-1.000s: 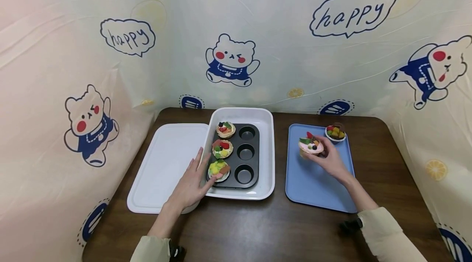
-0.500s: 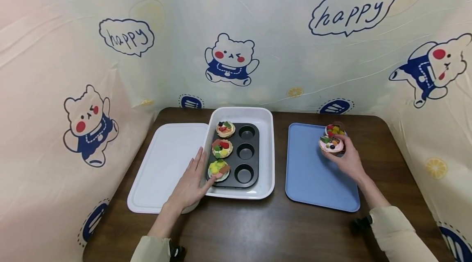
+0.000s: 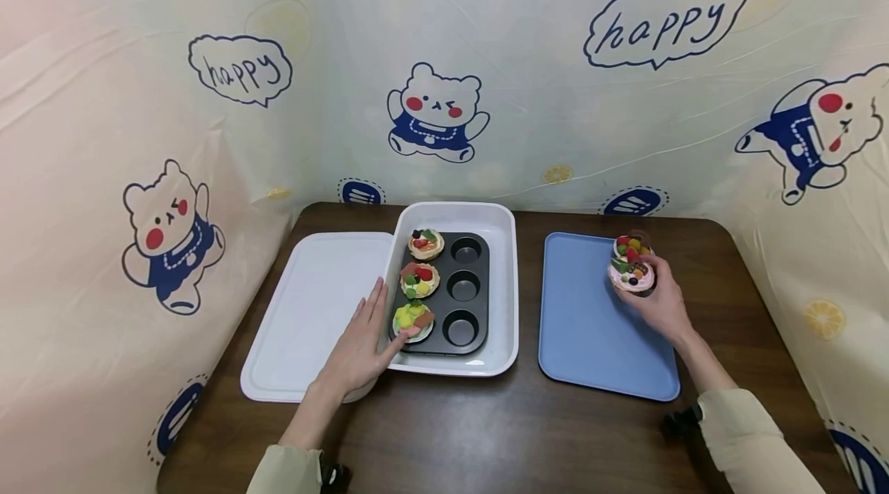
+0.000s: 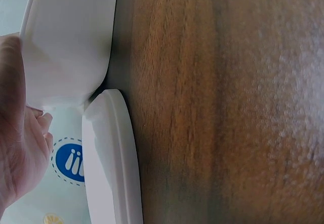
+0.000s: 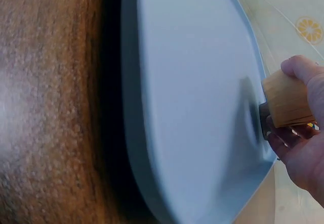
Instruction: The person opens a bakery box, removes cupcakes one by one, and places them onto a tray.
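My right hand (image 3: 658, 302) grips a fruit-topped cupcake (image 3: 629, 275) with pink cream, holding its tan tapered cup (image 5: 288, 100) between thumb and fingers. It is at the back right of the blue tray (image 3: 597, 355), directly in front of another fruit cupcake (image 3: 640, 244), which it overlaps in the head view. My left hand (image 3: 356, 351) rests with straight fingers along the left rim of the white tub (image 3: 503, 340), its thumb reaching over beside the nearest cupcake (image 3: 413, 319). In the tub lies a dark muffin pan (image 3: 443, 340); its left column holds three fruit cupcakes, its right column three bare cups.
A white lid (image 3: 316, 309) lies left of the tub, under my left forearm in the head view. The tub and blue tray stand apart on the brown wooden table (image 3: 479, 432). A printed cloth (image 3: 528, 108) hangs behind and along the sides.
My right hand has carried the pink-cream cupcake to the right across the blue tray, up close to the cupcake at the back corner. My left hand has stayed in place.
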The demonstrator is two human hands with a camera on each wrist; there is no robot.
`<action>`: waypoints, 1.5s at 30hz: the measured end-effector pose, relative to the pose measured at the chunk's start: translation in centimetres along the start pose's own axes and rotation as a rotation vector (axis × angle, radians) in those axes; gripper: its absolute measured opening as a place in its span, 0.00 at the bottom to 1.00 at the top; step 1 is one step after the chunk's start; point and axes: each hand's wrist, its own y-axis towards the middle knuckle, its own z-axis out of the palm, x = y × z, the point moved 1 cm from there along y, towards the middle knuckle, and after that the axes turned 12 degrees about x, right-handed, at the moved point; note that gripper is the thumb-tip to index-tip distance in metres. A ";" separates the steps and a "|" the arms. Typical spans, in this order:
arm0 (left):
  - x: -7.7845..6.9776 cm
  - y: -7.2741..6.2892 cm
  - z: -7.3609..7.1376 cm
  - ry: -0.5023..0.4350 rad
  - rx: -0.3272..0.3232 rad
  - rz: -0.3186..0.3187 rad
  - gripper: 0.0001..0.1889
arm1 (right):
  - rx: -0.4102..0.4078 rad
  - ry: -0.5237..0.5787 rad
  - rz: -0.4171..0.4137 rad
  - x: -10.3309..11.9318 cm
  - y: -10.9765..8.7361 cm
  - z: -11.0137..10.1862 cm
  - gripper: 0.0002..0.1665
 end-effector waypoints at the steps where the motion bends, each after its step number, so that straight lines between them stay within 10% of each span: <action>1: 0.0 0.0 0.0 0.000 0.000 -0.001 0.55 | 0.003 0.001 0.003 0.0 0.0 0.0 0.49; 26: 0.2 0.0 0.0 0.023 -0.008 0.022 0.54 | 0.062 0.000 0.011 -0.5 -0.5 0.1 0.50; 45: 0.2 0.1 0.1 0.025 -0.004 0.014 0.54 | 0.091 0.023 -0.088 2.7 5.5 3.2 0.47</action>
